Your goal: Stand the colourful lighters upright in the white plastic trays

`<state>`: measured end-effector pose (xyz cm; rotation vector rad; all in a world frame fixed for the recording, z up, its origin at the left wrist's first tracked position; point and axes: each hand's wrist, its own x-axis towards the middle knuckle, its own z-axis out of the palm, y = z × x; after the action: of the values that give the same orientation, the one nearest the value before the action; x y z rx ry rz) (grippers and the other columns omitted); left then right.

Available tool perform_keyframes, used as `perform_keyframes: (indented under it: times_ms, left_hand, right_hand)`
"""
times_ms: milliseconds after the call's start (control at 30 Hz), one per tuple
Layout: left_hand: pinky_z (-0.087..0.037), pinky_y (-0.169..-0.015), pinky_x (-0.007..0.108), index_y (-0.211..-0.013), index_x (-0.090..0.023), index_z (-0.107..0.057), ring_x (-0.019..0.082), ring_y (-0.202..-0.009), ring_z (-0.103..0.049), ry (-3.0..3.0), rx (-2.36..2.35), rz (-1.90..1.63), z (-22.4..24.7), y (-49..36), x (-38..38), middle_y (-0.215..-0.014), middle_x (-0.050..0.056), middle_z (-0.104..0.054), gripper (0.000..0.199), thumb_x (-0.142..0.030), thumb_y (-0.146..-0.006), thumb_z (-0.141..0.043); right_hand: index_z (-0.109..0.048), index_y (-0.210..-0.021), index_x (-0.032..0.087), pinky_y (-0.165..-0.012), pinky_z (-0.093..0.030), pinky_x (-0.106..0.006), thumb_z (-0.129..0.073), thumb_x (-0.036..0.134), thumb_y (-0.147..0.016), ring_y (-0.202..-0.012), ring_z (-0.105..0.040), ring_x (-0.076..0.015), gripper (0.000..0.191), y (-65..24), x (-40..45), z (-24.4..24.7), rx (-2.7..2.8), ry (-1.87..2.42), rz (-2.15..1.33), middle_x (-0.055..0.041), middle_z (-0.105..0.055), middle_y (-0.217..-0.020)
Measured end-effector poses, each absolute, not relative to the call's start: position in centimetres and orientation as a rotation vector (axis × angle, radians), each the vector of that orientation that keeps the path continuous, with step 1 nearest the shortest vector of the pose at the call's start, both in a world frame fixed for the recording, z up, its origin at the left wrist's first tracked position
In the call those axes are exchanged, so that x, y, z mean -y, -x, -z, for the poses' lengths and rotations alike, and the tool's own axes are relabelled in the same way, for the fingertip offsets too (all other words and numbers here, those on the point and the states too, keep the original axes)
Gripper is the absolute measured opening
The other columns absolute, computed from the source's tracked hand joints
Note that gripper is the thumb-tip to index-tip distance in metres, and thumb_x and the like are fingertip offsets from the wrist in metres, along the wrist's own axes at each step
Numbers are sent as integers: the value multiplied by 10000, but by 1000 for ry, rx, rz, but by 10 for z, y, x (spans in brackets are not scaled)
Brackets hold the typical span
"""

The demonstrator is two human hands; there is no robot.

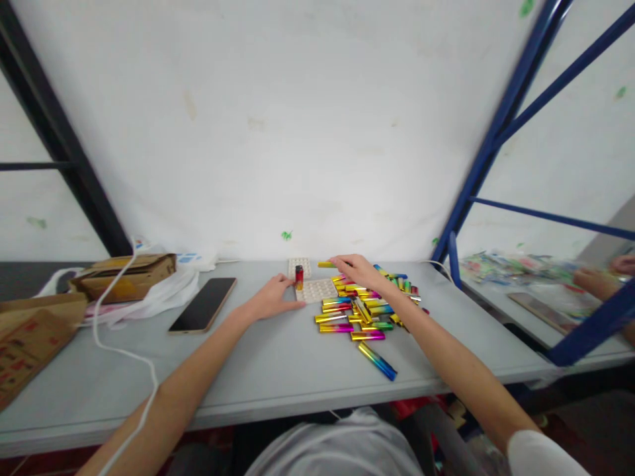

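My left hand (272,297) rests on the desk at the left edge of a pale tray with rows of small holes (318,290), fingers apart and nothing in its grasp. Beside its fingertips a red lighter (299,277) stands upright on the tray. Behind is a second pale piece of tray (303,264). My right hand (354,268) is closed on a yellow lighter (325,264), held sideways above the tray's back right side. Below and right of that hand lies a pile of shiny coloured lighters (364,311); a yellow-blue one (377,361) lies apart, nearer the front edge.
A black phone (203,305) lies left of my left hand. Farther left are an open cardboard box (124,281), plastic bags and a white cable (124,352). A blue metal frame (476,165) stands right; beyond it show another person's hands (595,281).
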<state>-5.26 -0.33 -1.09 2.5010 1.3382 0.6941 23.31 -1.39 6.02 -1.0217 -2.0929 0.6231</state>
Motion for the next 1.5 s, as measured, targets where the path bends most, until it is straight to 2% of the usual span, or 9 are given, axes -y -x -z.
perform_keyframes:
  times_ms: [167, 300, 433, 567, 733, 933, 1100, 1333, 1500]
  left_hand:
    - [-484, -1038, 424, -1230, -166, -701, 337, -1112, -630, -2504, -1328, -670, 11, 54, 4, -1194, 149, -667, 699, -691, -769, -691]
    - [-468, -1063, 436, -1248, -161, -687, 337, -1145, -611, -2503, -1327, -643, 9, 54, 5, -1210, 151, -645, 704, -689, -783, -677]
    - [-475, -1054, 430, -1239, -164, -691, 334, -1130, -619, -2502, -1323, -639, 8, 53, 6, -1189, 145, -644, 690, -683, -783, -679]
    - [-479, -1044, 441, -1232, -165, -697, 339, -1111, -621, -2492, -1325, -656, 9, 53, 4, -1184, 153, -653, 712, -704, -767, -682]
    - [-478, -1044, 447, -1225, -174, -702, 339, -1112, -623, -2485, -1317, -680, 12, 53, 1, -1186, 145, -656, 728, -729, -755, -677]
    - [-473, -1047, 432, -1230, -177, -700, 342, -1122, -620, -2499, -1318, -662, 11, 53, 1, -1175, 147, -652, 718, -724, -767, -666]
    - [-468, -1039, 444, -1221, -174, -701, 338, -1112, -612, -2502, -1307, -666, 13, 54, 0, -1190, 146, -657, 700, -709, -770, -678]
    - [-485, -1033, 444, -1218, -192, -701, 339, -1097, -624, -2488, -1307, -676, 12, 53, 2, -1163, 136, -668, 695, -723, -770, -673]
    - [-498, -1025, 439, -1222, -192, -701, 346, -1092, -632, -2512, -1295, -692, 10, 52, 4, -1162, 137, -675, 672, -694, -775, -684]
  right_hand:
    - [-746, -982, 138, -517, -368, -235, -724, 560, -811, -564, -445, -117, 456, -219, 2, -38, 1743, 1053, -834, 21, -591, -646]
    - [-674, -822, 154, -601, -425, -250, -616, 659, -866, -658, -511, -139, 511, -212, 4, -16, 1686, 991, -827, 11, -575, -674]
    - [-575, -858, 204, -690, -505, -284, -486, 705, -931, -720, -590, -159, 514, -201, 6, -4, 1695, 844, -1052, -11, -629, -770]
    - [-458, -855, 246, -516, -413, -241, -481, 747, -906, -510, -419, -115, 504, -190, 7, 2, 1596, 901, -1199, 76, -429, -620]
    - [-419, -670, 235, -485, -278, -247, -448, 721, -914, -514, -343, -114, 544, -184, 12, 1, 1607, 1081, -939, 58, -368, -569]
    - [-385, -572, 229, -532, -218, -264, -487, 474, -864, -578, -331, -121, 395, -180, 15, 0, 1624, 1245, -566, 56, -308, -553]
    - [-403, -603, 221, -564, -240, -268, -469, 401, -882, -604, -366, -126, 339, -180, 15, 1, 1693, 1237, -500, 54, -360, -579]
    - [-489, -773, 216, -626, -338, -261, -481, 551, -982, -678, -458, -150, 395, -179, 13, 5, 1807, 1097, -442, 37, -520, -702]
    - [-560, -836, 200, -704, -399, -271, -448, 474, -1038, -761, -531, -169, 359, -181, 18, -1, 1985, 1010, -366, -10, -601, -804]
